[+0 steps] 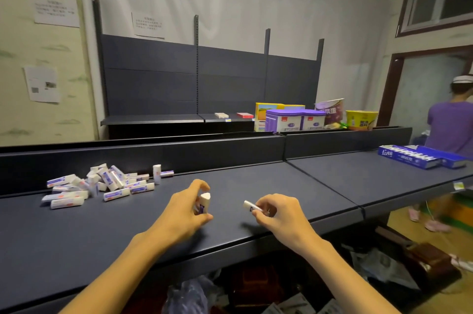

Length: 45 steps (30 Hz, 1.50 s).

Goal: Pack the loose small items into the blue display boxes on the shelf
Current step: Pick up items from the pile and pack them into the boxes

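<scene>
A: From the head camera, what are the hands doing?

B: The left hand (pixel 188 207) is curled round a small white packet (pixel 204 202), which stands roughly upright between thumb and fingers, just above the dark shelf (pixel 256 185). There may be a second packet tucked behind it, but I cannot tell for certain.

A: And the other one?

B: The right hand (pixel 277 212) pinches another white packet (pixel 252 206) at one end; the free end points left toward the other hand. The two hands are near each other, not touching.

A: Where are the rest of the loose items?

B: A pile of loose packets (pixel 102 185) lies on the shelf to the left, against its raised back edge. One of them (pixel 157 173) stands upright at the right side of the pile; the others lie flat or heaped.

A: And the boxes?

B: The blue display boxes (pixel 419 159) sit at the far right of the shelf, well apart from the pile and from both hands. The nearer one appears filled with white packets in a row.

A: Anything else?

B: Behind the shelf stand purple tins (pixel 294 120), a yellow carton (pixel 261 109) and a yellow bowl (pixel 361 119). A person in a purple top (pixel 450 127) stands at the right edge, by a doorway.
</scene>
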Tool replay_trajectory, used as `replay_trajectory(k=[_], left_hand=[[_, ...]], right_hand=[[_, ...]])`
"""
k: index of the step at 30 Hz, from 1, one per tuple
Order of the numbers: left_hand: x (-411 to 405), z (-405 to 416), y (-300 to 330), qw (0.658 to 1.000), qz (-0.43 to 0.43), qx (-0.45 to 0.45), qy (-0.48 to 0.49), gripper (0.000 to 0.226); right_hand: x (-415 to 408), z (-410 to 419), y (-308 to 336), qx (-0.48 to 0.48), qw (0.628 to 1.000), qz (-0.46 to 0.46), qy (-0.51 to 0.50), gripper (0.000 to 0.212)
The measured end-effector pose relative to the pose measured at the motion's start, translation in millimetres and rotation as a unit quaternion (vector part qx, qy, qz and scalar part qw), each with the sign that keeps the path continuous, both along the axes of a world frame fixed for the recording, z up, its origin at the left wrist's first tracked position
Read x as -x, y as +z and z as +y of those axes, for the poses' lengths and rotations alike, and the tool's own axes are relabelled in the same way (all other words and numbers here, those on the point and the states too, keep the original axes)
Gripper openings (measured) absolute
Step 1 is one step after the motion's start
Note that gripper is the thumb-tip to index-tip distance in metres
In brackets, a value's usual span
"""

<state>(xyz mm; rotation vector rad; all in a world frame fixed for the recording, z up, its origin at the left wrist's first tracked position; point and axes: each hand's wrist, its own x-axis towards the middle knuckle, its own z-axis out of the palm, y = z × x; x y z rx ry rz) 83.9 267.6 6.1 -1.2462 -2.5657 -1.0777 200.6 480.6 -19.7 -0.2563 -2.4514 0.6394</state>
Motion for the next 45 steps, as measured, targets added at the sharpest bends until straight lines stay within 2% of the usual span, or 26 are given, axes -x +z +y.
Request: replay_trajectory(k=[6, 15, 31, 35, 45], left_hand=[[-33.3, 83.9, -1.8, 1.000, 0.014, -0.006, -0.001, 0.026], [-73.5, 198.9, 3.5, 1.000, 0.014, 0.001, -0.015, 0.028], [-92.4, 415.6, -4.4, 0.997, 0.034, 0.027, -0.056, 0.020], [-92.8, 480.7, -6.7, 0.997, 0.031, 0.037, -0.053, 0.023], [-111.5, 623.1, -5.0, 0.997, 0.046, 0.015, -0.063, 0.018]], right_hand=[[-47.0, 84.0, 2.8, -0.004, 1.000, -0.004, -0.024, 0.020], [-103.8, 201.2, 8.9, -0.002, 0.999, -0.023, -0.035, 0.023], [-131.2, 399.7, 16.4, -0.009, 0.998, -0.055, -0.039, 0.020], [-131.3, 462.7, 22.1, -0.049, 0.995, -0.079, -0.043, 0.022], [-156.0, 600.2, 27.9, -0.055, 0.993, -0.082, -0.064, 0.023]])
